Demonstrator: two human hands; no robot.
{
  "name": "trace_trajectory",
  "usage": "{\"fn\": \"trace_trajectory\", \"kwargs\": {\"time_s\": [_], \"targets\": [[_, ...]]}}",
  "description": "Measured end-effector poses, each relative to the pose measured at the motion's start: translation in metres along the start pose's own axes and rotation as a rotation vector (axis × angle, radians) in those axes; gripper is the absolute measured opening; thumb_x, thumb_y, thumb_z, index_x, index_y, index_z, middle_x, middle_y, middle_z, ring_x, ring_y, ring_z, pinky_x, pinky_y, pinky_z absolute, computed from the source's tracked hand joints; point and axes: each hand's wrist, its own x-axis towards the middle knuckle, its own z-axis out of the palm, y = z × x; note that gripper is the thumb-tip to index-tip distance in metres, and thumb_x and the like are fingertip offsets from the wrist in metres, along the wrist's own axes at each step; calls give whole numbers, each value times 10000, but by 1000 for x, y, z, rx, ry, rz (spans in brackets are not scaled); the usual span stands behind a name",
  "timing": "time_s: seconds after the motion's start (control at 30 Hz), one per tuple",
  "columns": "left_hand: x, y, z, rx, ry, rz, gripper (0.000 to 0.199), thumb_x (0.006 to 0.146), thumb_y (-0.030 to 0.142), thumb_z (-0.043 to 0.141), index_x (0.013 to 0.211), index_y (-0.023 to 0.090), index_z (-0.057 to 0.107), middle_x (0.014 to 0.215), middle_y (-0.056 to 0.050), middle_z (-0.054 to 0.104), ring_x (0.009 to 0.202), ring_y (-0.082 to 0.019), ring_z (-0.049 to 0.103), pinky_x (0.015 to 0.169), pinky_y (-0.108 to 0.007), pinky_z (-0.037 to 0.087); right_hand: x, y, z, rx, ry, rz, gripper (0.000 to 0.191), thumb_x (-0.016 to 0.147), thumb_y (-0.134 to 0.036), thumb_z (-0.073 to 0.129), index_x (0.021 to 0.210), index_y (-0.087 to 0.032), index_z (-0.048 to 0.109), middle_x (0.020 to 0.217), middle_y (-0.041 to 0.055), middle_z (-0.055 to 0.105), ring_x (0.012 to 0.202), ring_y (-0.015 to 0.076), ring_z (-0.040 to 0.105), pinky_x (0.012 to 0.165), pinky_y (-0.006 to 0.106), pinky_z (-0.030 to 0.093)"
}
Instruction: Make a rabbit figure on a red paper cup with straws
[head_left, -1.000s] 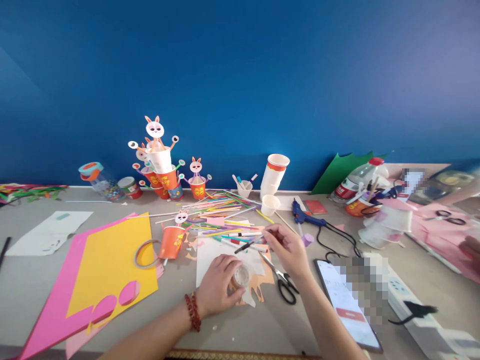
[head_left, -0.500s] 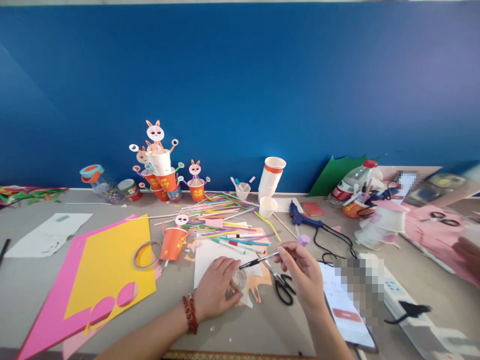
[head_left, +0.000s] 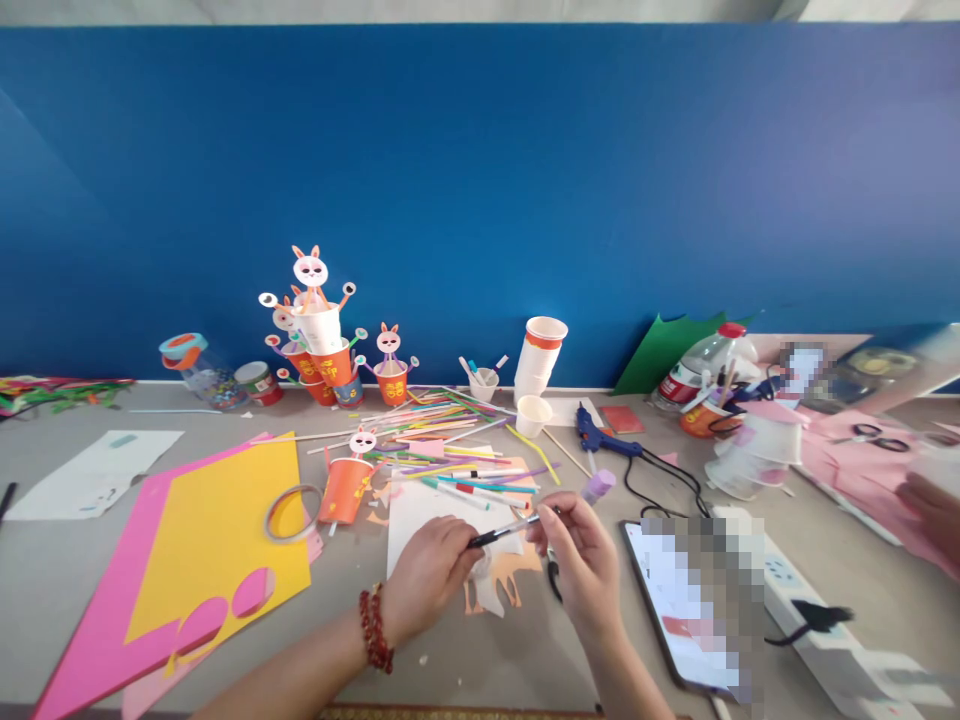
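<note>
In front of me a pen (head_left: 508, 531) with a clear barrel and a black end is held level between both hands. My left hand (head_left: 429, 568), with a red bead bracelet at the wrist, pinches the black end. The other end sits in the fingers of my right hand (head_left: 577, 548). Below the pen, white paper (head_left: 411, 527) and peach paper scraps (head_left: 511, 583) lie on the table, with a small clear round thing (head_left: 481, 566) partly hidden by my left fingers. Black scissors (head_left: 553, 576) are mostly covered by my right hand.
Sticks and markers (head_left: 469, 490) spread across the middle. Yellow card (head_left: 217, 520) and a tape roll (head_left: 270, 520) lie left, near an orange rabbit cup (head_left: 347, 490). Rightward are a glue gun (head_left: 600, 438), a phone (head_left: 679, 600), a power strip (head_left: 787, 590) and another person's hand (head_left: 930, 510).
My left hand has lifted off the small clear round thing and now grips the pen's black end. My right hand has shifted slightly left and down, covering more of the scissors.
</note>
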Motion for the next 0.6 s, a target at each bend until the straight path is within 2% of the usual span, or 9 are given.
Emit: {"fn": "trace_trajectory", "kwargs": {"time_s": [0.07, 0.17, 0.23, 0.3, 0.4, 0.47, 0.53, 0.6], "targets": [[-1, 7, -2, 26, -20, 4, 336, 1036, 328, 318, 899, 183, 588, 819, -63, 647, 765, -214, 603, 687, -321, 470, -5, 3, 9, 3, -47, 29, 293, 889, -466, 631, 771, -199, 609, 584, -23, 550, 525, 128, 508, 496, 223, 422], [-4, 15, -3, 6, -73, 49, 350, 1040, 378, 315, 944, 189, 594, 857, -69, 665, 804, -223, 617, 718, -317, 452, -14, 12, 23, 11, -236, 108, 419, 853, -533, 646, 627, -195, 547, 519, -49, 446, 471, 106, 431, 455, 216, 366], [-7, 21, -4, -88, -125, 32, 385, 1039, 424, 297, 940, 188, 585, 865, -72, 664, 799, -220, 607, 715, -310, 434, -20, 16, 29, 59, -255, 182, 475, 883, -582, 578, 612, -194, 537, 483, -66, 390, 416, 88, 370, 413, 207, 305], [-10, 26, -6, -303, -182, -53, 446, 1031, 492, 277, 862, 188, 557, 785, -51, 626, 718, -191, 566, 660, -288, 404, -25, 16, 33, 97, -238, 231, 521, 891, -623, 535, 609, -186, 558, 458, -73, 362, 381, 75, 323, 388, 201, 250], [-13, 34, -8, -844, -311, -234, 553, 965, 666, 295, 712, 199, 449, 568, 26, 446, 517, -128, 414, 536, -249, 355, -31, 10, 36, 152, -206, 273, 566, 861, -656, 558, 562, -175, 576, 467, -56, 381, 380, 68, 298, 379, 199, 215], [-13, 38, -11, -1194, -433, -349, 572, 897, 742, 374, 677, 215, 379, 491, 77, 314, 430, -97, 295, 472, -228, 332, -34, 5, 37, 203, -155, 290, 579, 842, -659, 587, 527, -174, 577, 485, -37, 409, 404, 74, 319, 389, 200, 230], [-14, 43, -15, -1444, -536, -433, 561, 865, 737, 457, 675, 220, 351, 468, 103, 246, 401, -80, 219, 443, -210, 315, -38, 1, 38, 251, -113, 292, 581, 826, -656, 613, 505, -174, 579, 497, -19, 439, 432, 84, 354, 405, 201, 266], [-15, 48, -19, -1593, -610, -478, 527, 877, 681, 504, 680, 219, 345, 465, 110, 224, 399, -75, 186, 438, -200, 301, -41, -2, 37, 291, -99, 284, 573, 814, -649, 636, 497, -175, 585, 509, -3, 473, 461, 94, 388, 431, 204, 313]]}}
